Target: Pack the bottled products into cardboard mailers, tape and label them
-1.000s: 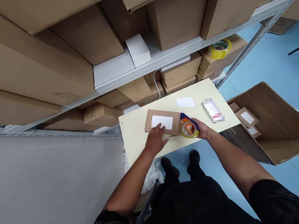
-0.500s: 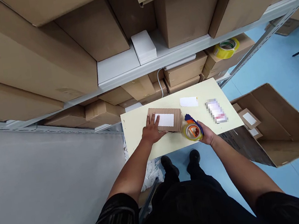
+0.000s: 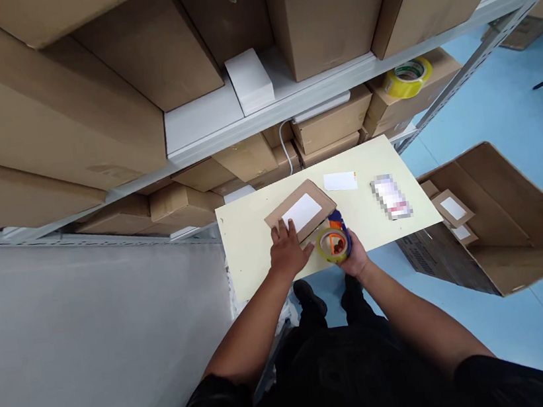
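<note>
The small brown box (image 3: 314,222) lies flat on the pale worktop (image 3: 248,253), in front of the person. Its long way runs on a slant: one short end is near and to the left, and the other is farther off and to the right. A white label (image 3: 301,213) sits on top and slants the same way.

The left hand (image 3: 288,254) has its fingers spread out, resting on the near left part of the box and hiding a bit of it. The thumb sticks out to the right, and the fingers are not curled round anything. The right hand (image 3: 354,256) has its fingers wrapped round a blue and orange tape tool (image 3: 337,224). The tool's blue end points away from the person, at the near right corner of the box. It covers a bit there, and I can't tell if the two touch.

Past the box lies a white slip of paper (image 3: 340,182). Farther right is a blurry thing (image 3: 391,197), too fuzzy to name. On the floor to the right is a big open carton (image 3: 504,219) with little labeled boxes (image 3: 453,208) inside. Behind the worktop, a shelf (image 3: 325,79) holds many brown cartons, and a yellow tape roll (image 3: 408,80) sits on one below it.
</note>
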Motion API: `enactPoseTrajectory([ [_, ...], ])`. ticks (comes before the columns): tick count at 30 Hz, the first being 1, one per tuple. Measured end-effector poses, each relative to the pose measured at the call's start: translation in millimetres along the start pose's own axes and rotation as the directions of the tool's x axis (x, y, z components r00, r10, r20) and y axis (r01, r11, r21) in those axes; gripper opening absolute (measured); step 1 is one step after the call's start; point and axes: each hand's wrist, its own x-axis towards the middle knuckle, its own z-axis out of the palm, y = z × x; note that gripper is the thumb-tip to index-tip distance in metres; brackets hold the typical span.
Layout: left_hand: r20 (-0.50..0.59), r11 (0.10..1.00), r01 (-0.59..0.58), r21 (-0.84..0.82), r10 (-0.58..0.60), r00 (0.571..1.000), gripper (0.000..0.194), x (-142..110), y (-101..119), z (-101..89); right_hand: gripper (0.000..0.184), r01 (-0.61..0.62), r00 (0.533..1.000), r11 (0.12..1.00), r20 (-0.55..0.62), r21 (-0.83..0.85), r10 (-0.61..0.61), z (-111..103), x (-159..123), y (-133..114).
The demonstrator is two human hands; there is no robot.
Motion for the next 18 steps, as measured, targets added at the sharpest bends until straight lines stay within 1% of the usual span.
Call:
enactPoseTrajectory([
  [2,0.012,0.996,-0.083,0.022,0.083,0.996,0.102,-11.6,-4.7,-3.9,0.050,-0.018,1.000,0.997,-0.012,-0.076,0.017,15.7,15.0,-30.2],
  [4,0.025,0.978,-0.203,0.036,0.202,0.979,0.095,-16.5,-15.2,-8.8,0.051,-0.058,0.998,0.979,-0.003,-0.197,0.058,28.0,28.4,-57.9],
  [6,0.028,0.947,-0.313,0.065,0.312,0.950,0.084,-12.7,-28.4,-12.9,0.047,-0.084,0.995,0.945,0.029,-0.315,0.098,38.4,39.6,-78.9],
  [7,0.020,0.934,-0.346,0.087,0.346,0.938,0.082,-7.8,-34.8,-14.1,0.045,-0.097,0.992,0.924,0.035,-0.370,0.118,43.0,44.1,-86.3],
  [9,-0.013,0.928,-0.352,0.126,0.356,0.934,0.091,4.5,-45.5,-13.8,0.042,-0.118,0.990,0.882,0.015,-0.455,0.140,50.7,50.2,-95.0],
  [12,-0.031,0.948,-0.291,0.131,0.297,0.954,0.112,20.2,-53.5,-8.0,0.040,-0.135,0.990,0.856,-0.030,-0.500,0.139,56.5,52.2,-95.3],
  [14,-0.015,0.957,-0.265,0.121,0.269,0.963,0.116,24.8,-54.3,-3.5,0.041,-0.118,0.993,0.866,-0.034,-0.486,0.116,54.3,49.4,-88.4],
  [16,-0.005,0.963,-0.248,0.109,0.250,0.968,0.117,26.0,-53.3,-1.0,0.044,-0.099,0.995,0.886,-0.031,-0.454,0.095,45.3,42.8,-75.4],
  [18,0.002,0.968,-0.232,0.095,0.233,0.973,0.117,25.9,-51.5,-0.8,0.047,-0.105,0.994,0.910,-0.038,-0.401,0.098,28.4,31.5,-55.8],
])
